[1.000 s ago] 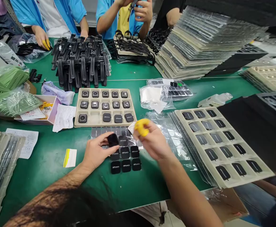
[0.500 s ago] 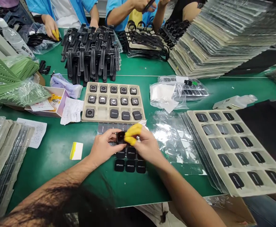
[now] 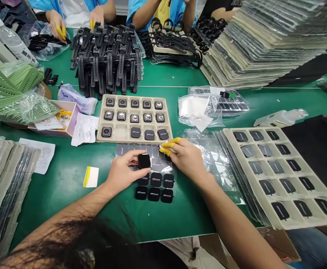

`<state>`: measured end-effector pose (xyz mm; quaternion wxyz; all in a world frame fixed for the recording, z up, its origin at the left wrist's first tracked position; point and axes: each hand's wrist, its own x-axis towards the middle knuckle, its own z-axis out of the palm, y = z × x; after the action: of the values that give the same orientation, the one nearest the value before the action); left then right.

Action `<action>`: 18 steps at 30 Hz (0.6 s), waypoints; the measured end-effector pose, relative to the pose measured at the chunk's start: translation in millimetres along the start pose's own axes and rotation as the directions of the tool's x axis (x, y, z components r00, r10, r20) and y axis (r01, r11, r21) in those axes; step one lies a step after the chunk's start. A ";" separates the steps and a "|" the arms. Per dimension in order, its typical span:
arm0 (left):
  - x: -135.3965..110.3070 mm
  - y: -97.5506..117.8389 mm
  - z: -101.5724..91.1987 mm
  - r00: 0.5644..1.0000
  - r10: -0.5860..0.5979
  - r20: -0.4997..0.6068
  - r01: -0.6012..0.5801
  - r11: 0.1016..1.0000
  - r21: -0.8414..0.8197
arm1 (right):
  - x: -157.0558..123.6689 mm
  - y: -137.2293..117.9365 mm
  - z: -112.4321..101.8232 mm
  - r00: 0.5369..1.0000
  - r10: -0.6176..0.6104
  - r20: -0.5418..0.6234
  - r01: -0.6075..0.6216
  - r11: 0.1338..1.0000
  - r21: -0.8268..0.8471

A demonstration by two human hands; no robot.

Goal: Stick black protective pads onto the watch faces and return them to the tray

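The person's left hand (image 3: 124,171) holds a glossy black square watch body (image 3: 144,161) between thumb and fingers, over black square pieces with white lettering (image 3: 156,179) on a green tabletop (image 3: 110,218). The right hand (image 3: 188,160), with yellow finger covers (image 3: 175,141), reaches beside it to a small white scrap; whether it grips this is unclear. Just beyond lies a beige moulded tray (image 3: 120,135) holding watch bodies and lettered squares. Farther off, black-strapped watches (image 3: 107,59) are heaped near a blue-sleeved co-worker.
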<state>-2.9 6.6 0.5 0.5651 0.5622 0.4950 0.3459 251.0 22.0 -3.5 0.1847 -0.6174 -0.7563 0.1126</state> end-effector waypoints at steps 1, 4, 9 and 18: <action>0.0 1.0 -0.2 1.000 -0.006 0.007 0.007 1.000 -0.019 | 1.0 -2.5 0.1 1.000 0.021 0.017 -0.022 1.000 0.021; -0.1 2.2 -0.8 0.999 -0.019 0.031 0.021 0.997 -0.068 | 2.0 -12.7 -10.2 1.000 -0.024 -0.008 0.025 0.966 0.259; -1.6 -1.3 0.0 1.000 -0.006 0.029 0.008 0.998 -0.054 | 5.0 -53.0 -16.8 0.945 -0.326 -0.011 0.306 0.876 0.371; -3.1 -3.0 1.4 1.000 -0.006 -0.003 0.006 0.999 -0.044 | 5.5 -63.1 -3.6 0.956 -0.293 -0.012 0.284 0.914 0.291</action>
<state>-2.8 2.9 -2.0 0.5776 0.5476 0.4899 0.3557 195.3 13.7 25.7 0.2755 -0.4634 -0.8173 0.2036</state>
